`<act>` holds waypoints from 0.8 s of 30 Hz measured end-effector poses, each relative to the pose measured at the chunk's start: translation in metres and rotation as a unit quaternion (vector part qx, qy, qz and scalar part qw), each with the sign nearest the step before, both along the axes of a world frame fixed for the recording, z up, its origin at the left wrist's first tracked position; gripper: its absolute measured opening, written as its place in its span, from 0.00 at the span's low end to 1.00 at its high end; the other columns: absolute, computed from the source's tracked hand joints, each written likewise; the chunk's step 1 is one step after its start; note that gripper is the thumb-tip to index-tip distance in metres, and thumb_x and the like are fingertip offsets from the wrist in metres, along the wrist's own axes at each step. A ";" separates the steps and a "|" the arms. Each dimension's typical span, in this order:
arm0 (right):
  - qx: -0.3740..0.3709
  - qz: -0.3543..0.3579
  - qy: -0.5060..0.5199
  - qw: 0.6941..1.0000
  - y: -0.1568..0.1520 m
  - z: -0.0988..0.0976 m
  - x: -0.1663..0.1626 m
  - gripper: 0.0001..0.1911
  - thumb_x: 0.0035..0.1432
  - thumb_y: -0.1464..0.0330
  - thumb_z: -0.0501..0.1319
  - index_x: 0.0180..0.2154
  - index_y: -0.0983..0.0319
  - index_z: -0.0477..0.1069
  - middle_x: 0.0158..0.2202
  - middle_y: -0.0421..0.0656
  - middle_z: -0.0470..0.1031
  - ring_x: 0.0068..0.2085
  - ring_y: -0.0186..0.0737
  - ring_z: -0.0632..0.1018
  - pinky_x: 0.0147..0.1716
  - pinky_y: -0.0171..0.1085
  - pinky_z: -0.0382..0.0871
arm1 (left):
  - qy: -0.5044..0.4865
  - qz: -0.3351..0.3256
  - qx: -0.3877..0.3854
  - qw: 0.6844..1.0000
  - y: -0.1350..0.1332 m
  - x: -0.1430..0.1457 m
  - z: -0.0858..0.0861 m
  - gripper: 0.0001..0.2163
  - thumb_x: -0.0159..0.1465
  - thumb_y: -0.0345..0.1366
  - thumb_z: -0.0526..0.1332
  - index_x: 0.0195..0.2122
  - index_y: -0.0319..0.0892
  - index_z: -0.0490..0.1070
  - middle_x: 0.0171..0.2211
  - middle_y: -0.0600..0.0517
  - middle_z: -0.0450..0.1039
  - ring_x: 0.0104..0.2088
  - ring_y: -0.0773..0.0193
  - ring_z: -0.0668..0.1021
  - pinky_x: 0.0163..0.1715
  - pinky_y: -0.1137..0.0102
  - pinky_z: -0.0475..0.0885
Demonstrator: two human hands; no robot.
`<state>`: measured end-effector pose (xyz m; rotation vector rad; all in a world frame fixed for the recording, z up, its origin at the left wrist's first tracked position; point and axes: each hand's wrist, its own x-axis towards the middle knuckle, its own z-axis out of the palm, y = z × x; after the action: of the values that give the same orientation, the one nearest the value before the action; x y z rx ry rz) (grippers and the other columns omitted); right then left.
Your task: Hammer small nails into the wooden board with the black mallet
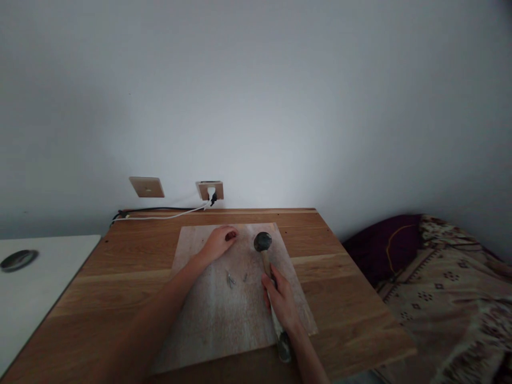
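My right hand (280, 296) is wrapped round the handle of a hammer (263, 242) with a dark, rounded head. Its head points away from me over the right part of a pale wooden board (216, 320), and the dark handle end sticks out below my hand. On the far part of the board, my left hand (219, 242) has its fingers curled together. What lies between those fingertips, if anything, is hidden. Several small nails (231, 280) lie in a little heap mid-board, with another small nail-like piece (245, 277) just to their right.
Under the board is a wooden table (336, 298) against the wall. White and black cables (172, 216) run along its back left to a socket (210, 190). A white surface (44, 288) with a dark round object (19, 260) adjoins at left; patterned cloth (436, 298) lies at right.
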<state>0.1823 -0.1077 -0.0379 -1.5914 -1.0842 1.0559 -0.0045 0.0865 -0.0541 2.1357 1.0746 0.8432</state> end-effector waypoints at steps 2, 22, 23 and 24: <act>0.000 0.010 0.001 1.000 0.001 0.002 0.000 0.19 0.62 0.49 0.58 0.37 0.58 0.67 0.19 0.32 0.63 0.17 0.34 0.65 0.13 0.33 0.59 | 0.002 -0.003 -0.005 1.000 -0.001 0.000 0.001 0.07 0.60 0.26 0.65 0.38 0.42 0.78 0.34 0.52 0.79 0.34 0.62 0.78 0.39 0.68 0.72; 0.014 0.089 0.035 0.995 0.047 0.029 -0.029 0.16 0.61 0.52 0.58 0.36 0.58 0.66 0.22 0.31 0.64 0.16 0.31 0.64 0.11 0.32 0.60 | 0.064 0.021 0.005 0.998 -0.001 -0.001 -0.002 0.05 0.61 0.28 0.64 0.36 0.39 0.79 0.35 0.48 0.76 0.36 0.59 0.77 0.39 0.67 0.70; 0.013 0.091 0.036 0.995 0.048 0.029 -0.031 0.16 0.61 0.52 0.58 0.36 0.58 0.65 0.23 0.31 0.64 0.16 0.31 0.64 0.11 0.32 0.60 | 0.068 0.020 0.006 0.997 -0.001 -0.001 -0.002 0.05 0.61 0.27 0.63 0.36 0.39 0.79 0.34 0.48 0.76 0.36 0.59 0.77 0.38 0.67 0.70; 0.011 0.092 0.036 0.995 0.049 0.028 -0.032 0.16 0.61 0.52 0.58 0.35 0.58 0.65 0.23 0.32 0.64 0.16 0.30 0.65 0.11 0.32 0.60 | 0.071 0.019 0.007 0.997 -0.001 -0.001 -0.002 0.05 0.60 0.26 0.63 0.35 0.39 0.79 0.34 0.49 0.76 0.36 0.59 0.77 0.38 0.67 0.70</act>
<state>0.1499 -0.0588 -0.0100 -1.4463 -1.2071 1.2090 -0.0058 0.0852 -0.0558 2.2200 1.1885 0.7259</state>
